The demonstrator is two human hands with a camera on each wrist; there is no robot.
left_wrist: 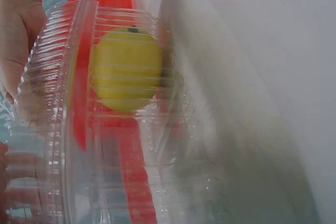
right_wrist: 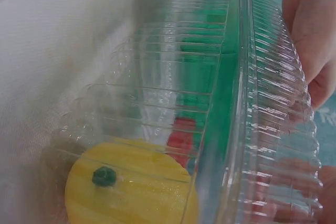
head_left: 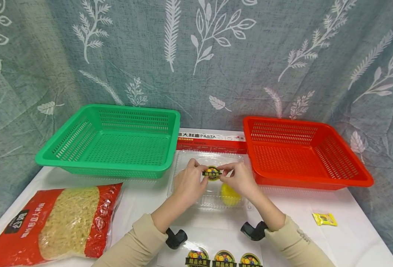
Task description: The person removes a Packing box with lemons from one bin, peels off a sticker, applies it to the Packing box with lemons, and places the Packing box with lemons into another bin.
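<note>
A clear plastic clamshell box (head_left: pixel 189 159) lies with its lid down, and inside at its right sits a yellow fruit (head_left: pixel 230 194) with a small green stem (right_wrist: pixel 104 176). Over the lid is a round black-and-gold fruit sticker (head_left: pixel 212 173) with a dark banner across it. My left hand (head_left: pixel 190 182) pinches the sticker's left end between thumb and fingers. From the other side, my right hand (head_left: pixel 239 178) pinches its right end. Both wrist views look at the box's ribbed side, with the fingers partly seen through the plastic.
A green basket (head_left: pixel 107 170) stands back left and a red basket (head_left: pixel 311 180) back right, with a red-and-white pasta box (head_left: pixel 213 142) between them. A pasta bag (head_left: pixel 69 222) lies left, a small yellow packet (head_left: pixel 324 219) right. In front is a sheet (head_left: pixel 216 241) with several stickers.
</note>
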